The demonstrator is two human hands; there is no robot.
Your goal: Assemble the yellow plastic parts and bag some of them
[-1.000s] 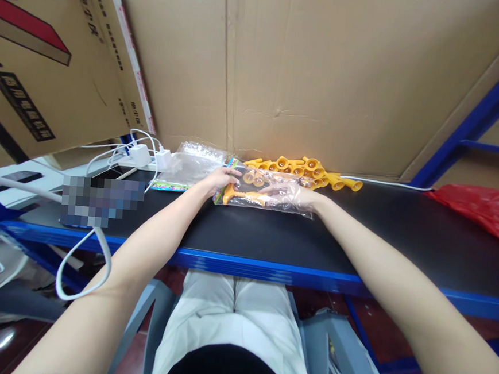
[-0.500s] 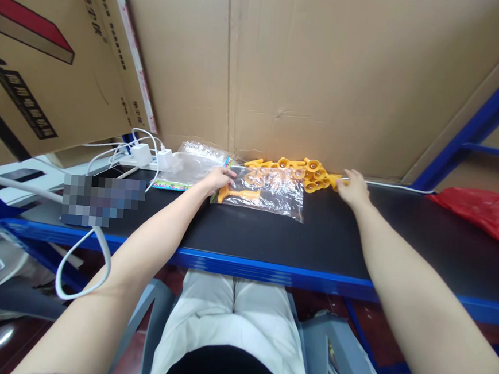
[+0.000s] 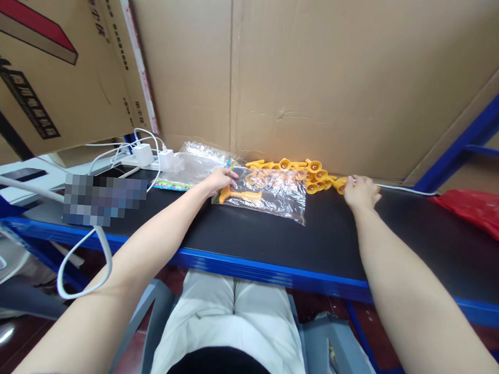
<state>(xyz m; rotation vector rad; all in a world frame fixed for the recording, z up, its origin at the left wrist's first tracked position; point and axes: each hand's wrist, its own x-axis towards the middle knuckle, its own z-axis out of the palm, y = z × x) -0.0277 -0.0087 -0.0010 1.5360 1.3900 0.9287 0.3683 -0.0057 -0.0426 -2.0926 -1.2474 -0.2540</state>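
Note:
My left hand [image 3: 220, 180] is closed on the left end of a clear plastic bag [image 3: 282, 206], which lies flat on the black shelf top. Inside that bag is a yellow plastic piece with a flared end [image 3: 249, 195]. Behind the bag and partly under it spreads a pile of similar yellow cup-ended pieces [image 3: 315, 168]. At the pile's right end, my right hand [image 3: 361, 193] has its fingers closed around one yellow cup-ended piece [image 3: 340, 185]; its cup shows left of the fingers and its other end shows at the right.
More clear bags with a colourful edge [image 3: 176, 185] lie left of my left hand. White chargers [image 3: 142, 154] and cables stand farther left, by a blurred-out object [image 3: 104, 200]. A red plastic bag [image 3: 480, 214] lies at the right. Cardboard [image 3: 327, 72] walls the back.
My right hand has shifted slightly right and closed over a yellow piece at the pile's end, whose cup now shows beside the fingers. The left hand stays on the bag.

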